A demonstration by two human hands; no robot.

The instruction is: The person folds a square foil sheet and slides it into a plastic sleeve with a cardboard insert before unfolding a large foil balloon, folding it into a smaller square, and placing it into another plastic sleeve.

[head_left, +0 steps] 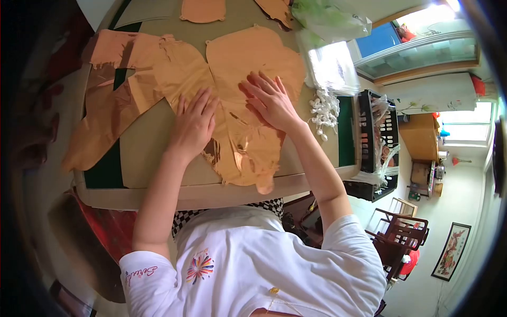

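A deflated rose-gold foil balloon [248,50] lies spread on the table in front of me, smooth at its far end and crumpled near the table edge. My left hand [194,124] rests palm down where this foil meets a second one, its fingers stretched out. On the right part of the foil lies my right hand [270,100], flat with fingers extended and slightly spread. To the left, another wrinkled foil balloon [150,66] stretches out, with a folded strip angling toward the near left corner. Neither hand grips anything.
More foil pieces [203,9] lie at the far side. Clear plastic bags [334,66] and a bunch of small white pieces [324,112] sit on the right of the table [153,150]. Beside it stands a black crate [364,134] holding plastic-wrapped items. Wooden chairs [398,230] are farther right.
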